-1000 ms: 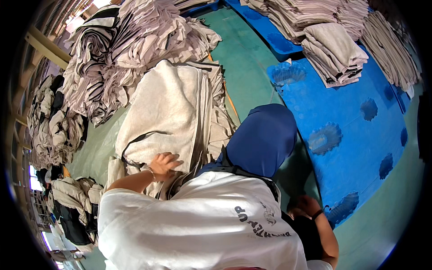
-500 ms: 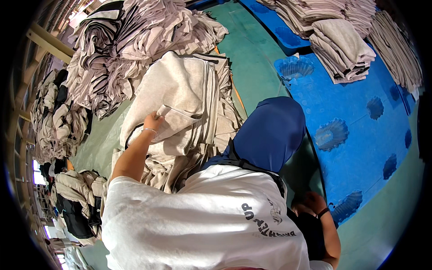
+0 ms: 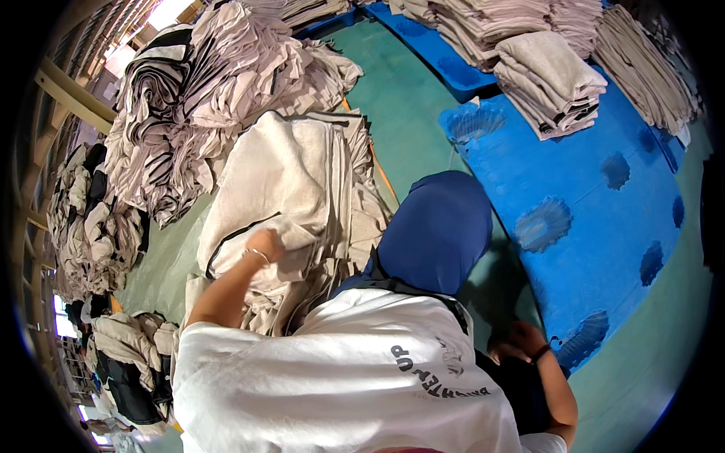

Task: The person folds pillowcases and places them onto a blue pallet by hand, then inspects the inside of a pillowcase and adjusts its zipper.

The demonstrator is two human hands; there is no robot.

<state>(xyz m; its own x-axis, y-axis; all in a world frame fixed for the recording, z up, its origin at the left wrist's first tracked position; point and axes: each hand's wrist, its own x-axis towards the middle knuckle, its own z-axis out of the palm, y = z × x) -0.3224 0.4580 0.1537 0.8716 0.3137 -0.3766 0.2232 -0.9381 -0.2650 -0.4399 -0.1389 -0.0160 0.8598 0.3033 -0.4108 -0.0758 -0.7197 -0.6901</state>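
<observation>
**Head view: one hand on the beige cloth stack, the other low by the pallet**

Head camera looks down over a person in a white printed shirt (image 3: 340,377) and a dark blue head covering (image 3: 438,230). The left hand (image 3: 264,245), with a thin bracelet at the wrist, is closed on the top beige cloth (image 3: 291,177) of a flat stack trimmed with dark edging; a fold of that cloth is bunched under the fingers. The right hand (image 3: 513,343), wearing a dark wristband, sits low beside the body, close to the near corner of the blue plastic pallet (image 3: 589,211); whether it grips anything cannot be told, as the fingers are partly hidden.

Just beyond the left hand the stack spreads over the green floor (image 3: 411,113). Further out on that side lies one large loose heap of beige and black-striped cloths (image 3: 204,98), and more crumpled piles (image 3: 91,226) run along the outer edge. Beyond the right hand, two pallets are visible; the far part of the near one carries one folded bundle (image 3: 551,72), with several longer stacks (image 3: 642,64) behind.
</observation>
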